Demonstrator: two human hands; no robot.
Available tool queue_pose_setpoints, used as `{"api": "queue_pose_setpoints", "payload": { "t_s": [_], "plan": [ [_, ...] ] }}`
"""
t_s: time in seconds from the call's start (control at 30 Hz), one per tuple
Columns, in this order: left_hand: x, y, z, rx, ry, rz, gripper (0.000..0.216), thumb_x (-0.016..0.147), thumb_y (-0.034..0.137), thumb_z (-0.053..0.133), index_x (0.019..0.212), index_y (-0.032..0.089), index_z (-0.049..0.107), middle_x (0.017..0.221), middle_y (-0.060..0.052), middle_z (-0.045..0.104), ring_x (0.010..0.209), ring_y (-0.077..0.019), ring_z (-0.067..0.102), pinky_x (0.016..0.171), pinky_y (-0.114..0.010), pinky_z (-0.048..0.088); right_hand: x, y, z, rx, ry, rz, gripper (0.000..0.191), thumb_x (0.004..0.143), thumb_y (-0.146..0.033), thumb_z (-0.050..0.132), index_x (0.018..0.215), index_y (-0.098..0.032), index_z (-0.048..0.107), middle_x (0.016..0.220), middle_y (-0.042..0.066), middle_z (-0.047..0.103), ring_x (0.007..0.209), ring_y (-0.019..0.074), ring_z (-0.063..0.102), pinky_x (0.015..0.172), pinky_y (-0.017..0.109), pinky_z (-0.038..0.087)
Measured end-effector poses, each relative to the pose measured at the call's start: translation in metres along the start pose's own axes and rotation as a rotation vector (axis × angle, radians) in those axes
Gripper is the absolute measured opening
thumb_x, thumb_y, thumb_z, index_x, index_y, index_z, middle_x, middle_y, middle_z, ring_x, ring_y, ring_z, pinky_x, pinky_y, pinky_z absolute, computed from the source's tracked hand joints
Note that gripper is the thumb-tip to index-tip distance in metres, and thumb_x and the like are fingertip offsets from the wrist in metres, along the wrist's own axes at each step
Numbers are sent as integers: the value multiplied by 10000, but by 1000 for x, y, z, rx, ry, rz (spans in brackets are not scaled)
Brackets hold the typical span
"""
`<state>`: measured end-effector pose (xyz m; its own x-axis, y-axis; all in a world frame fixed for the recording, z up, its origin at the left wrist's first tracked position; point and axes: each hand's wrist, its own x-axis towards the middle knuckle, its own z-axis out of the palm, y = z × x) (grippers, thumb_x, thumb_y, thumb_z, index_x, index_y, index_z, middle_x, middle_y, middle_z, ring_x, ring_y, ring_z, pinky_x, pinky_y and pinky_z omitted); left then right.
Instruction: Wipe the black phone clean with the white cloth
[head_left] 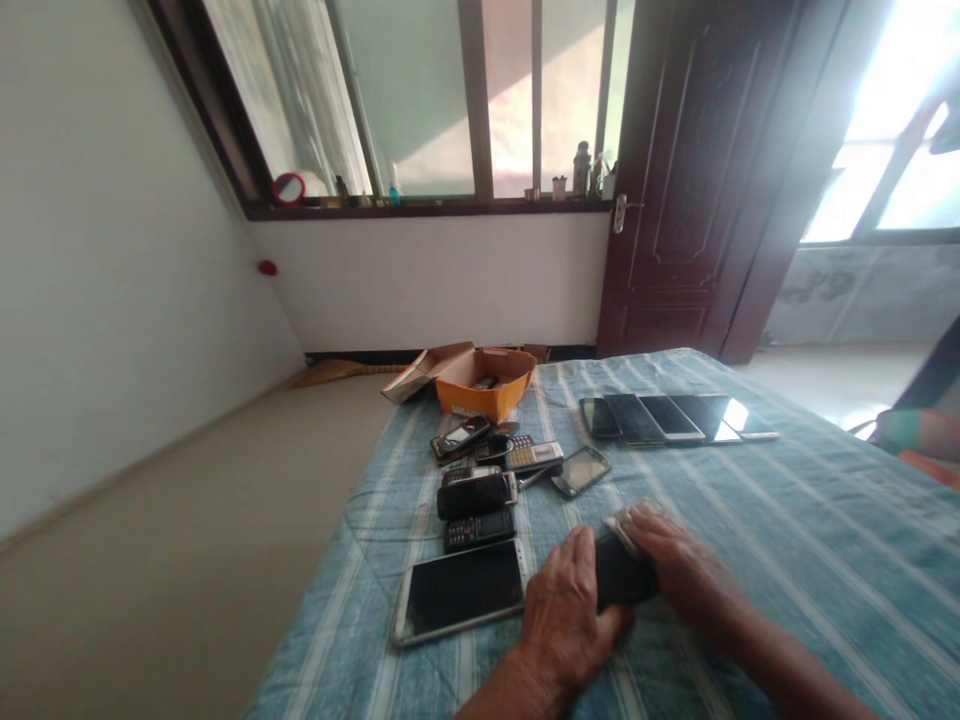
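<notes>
My left hand (566, 610) is closed round the near end of a dark phone (619, 578) that lies on the blue striped cloth (787, 560). My right hand (675, 560) presses a small whitish cloth pad (626, 522) onto the phone's far end, fingers curled over it. A large smartphone with a dark screen (459, 592) lies just left of my left hand.
A cluster of several old keypad phones (480, 480) and a small smartphone (581, 470) lie beyond my hands. A row of several smartphones (675, 418) lies further back right. An orange cardboard box (487, 385) stands at the far edge. A dark door (697, 180) is behind.
</notes>
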<state>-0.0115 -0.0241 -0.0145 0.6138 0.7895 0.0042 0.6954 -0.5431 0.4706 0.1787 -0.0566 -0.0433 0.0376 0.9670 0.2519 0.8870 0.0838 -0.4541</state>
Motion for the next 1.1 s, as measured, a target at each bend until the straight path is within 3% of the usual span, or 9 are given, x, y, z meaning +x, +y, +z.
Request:
{"api": "queue_pose_setpoints", "payload": {
  "t_s": [0.13,0.27,0.43,0.5,0.67,1.1],
  "plan": [
    [0,1,-1,0,13,1,801,716,352,601,1424,80,344,1449,-162,414,1292,-315,423,1069,-434,368,-2,12,-1,-59,48,68,508,821,-105,370,1254,-228,605,1356,59,535,1297,256,430,1093,455,312],
    [1,2,-3,8,3,12,809,719,339,609,1419,37,338,1475,-195,354,1345,-316,360,1105,-428,327,-1,-1,2,-93,69,70,504,805,-68,383,1227,-204,622,1336,77,552,1288,244,441,1085,438,326],
    [2,1,-2,-18,26,11,835,726,327,605,1428,2,289,1487,-222,304,1375,-306,304,1127,-423,297,7,-41,0,7,-40,-124,376,872,-117,428,1137,-221,673,1212,82,635,1192,240,522,1091,436,301],
    [3,0,-1,-17,31,14,844,724,315,593,1433,-5,266,1492,-223,285,1384,-300,282,1131,-423,289,11,-55,-2,79,-78,-199,366,882,-112,423,1124,-218,676,1120,87,665,1105,219,569,1046,389,363],
    [3,-6,1,13,15,31,854,700,237,534,1437,-47,208,1504,-233,229,1399,-284,236,1131,-407,285,15,-67,0,189,-88,-337,354,859,-96,437,1079,-200,696,1075,100,670,1071,224,578,1007,375,399],
    [-1,-1,-2,110,70,6,754,684,267,537,1374,-3,396,1416,-221,433,1298,-307,435,1085,-405,358,-7,-72,-13,266,-118,-441,372,873,-103,430,1121,-217,682,1145,99,656,1196,234,519,1085,423,329]
  ]
}}
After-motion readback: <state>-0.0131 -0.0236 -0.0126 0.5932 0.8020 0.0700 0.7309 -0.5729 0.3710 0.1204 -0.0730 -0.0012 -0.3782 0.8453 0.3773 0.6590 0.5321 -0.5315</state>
